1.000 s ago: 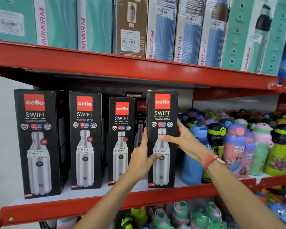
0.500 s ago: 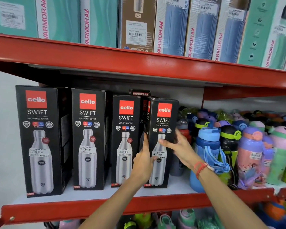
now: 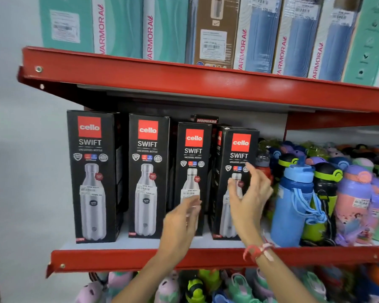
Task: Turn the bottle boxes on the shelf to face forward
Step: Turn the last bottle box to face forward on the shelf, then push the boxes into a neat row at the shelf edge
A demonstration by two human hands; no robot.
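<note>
A: Report box positions.

B: Four black boxes stand upright in a row on the red shelf (image 3: 206,259), printed fronts forward. From the left: first box (image 3: 92,176), second box (image 3: 148,176), third box (image 3: 193,162), fourth box (image 3: 239,154). The fourth box stands slightly turned, its left side panel showing. More black boxes stand behind the third and fourth.

A: Hand status?

B: Left hand (image 3: 179,221) is in front of the third box's lower half, fingers loosely together and motion-blurred; contact with the box cannot be determined. Right hand (image 3: 249,197) is in front of the fourth box's lower right, fingers spread apart, not clamped on anything. A red band (image 3: 257,251) circles the right wrist.

A: Adjacent items?

B: A blue bottle (image 3: 291,206) stands just right of the fourth box, with other coloured bottles beyond it. Teal boxes (image 3: 123,25) line the shelf above.
</note>
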